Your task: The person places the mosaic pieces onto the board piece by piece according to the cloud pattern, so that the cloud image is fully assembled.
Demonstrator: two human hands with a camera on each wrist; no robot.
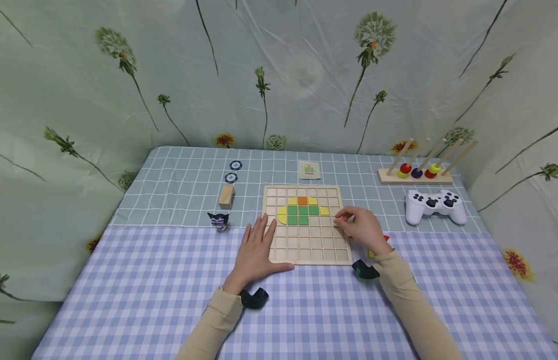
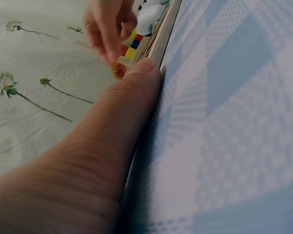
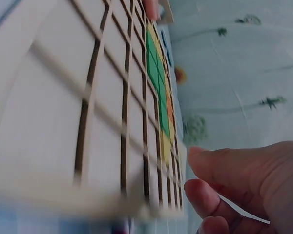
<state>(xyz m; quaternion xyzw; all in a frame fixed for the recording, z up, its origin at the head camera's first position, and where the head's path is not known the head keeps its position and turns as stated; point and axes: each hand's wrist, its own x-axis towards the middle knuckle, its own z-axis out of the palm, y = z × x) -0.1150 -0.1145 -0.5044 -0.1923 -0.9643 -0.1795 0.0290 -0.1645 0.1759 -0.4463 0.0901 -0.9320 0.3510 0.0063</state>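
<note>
A wooden grid board (image 1: 306, 245) lies at the middle of the table, with orange, yellow and green tiles (image 1: 302, 211) set in its upper rows. My left hand (image 1: 256, 247) rests flat against the board's left edge, fingers straight. Its thumb (image 2: 112, 141) lies along the board's edge (image 2: 158, 41). My right hand (image 1: 357, 227) hovers over the board's right side with its fingertips curled together. No piece shows between them. In the right wrist view the curled fingers (image 3: 244, 180) sit beside the grid (image 3: 63, 122).
A red piece (image 1: 386, 239) and a yellow one lie under my right wrist. A white game controller (image 1: 434, 205) and a ring-and-peg toy (image 1: 416, 172) stand at the back right. A wooden block (image 1: 226, 196), a small black figure (image 1: 218, 220), two round chips (image 1: 234, 171) and a card (image 1: 309, 170) lie around the board.
</note>
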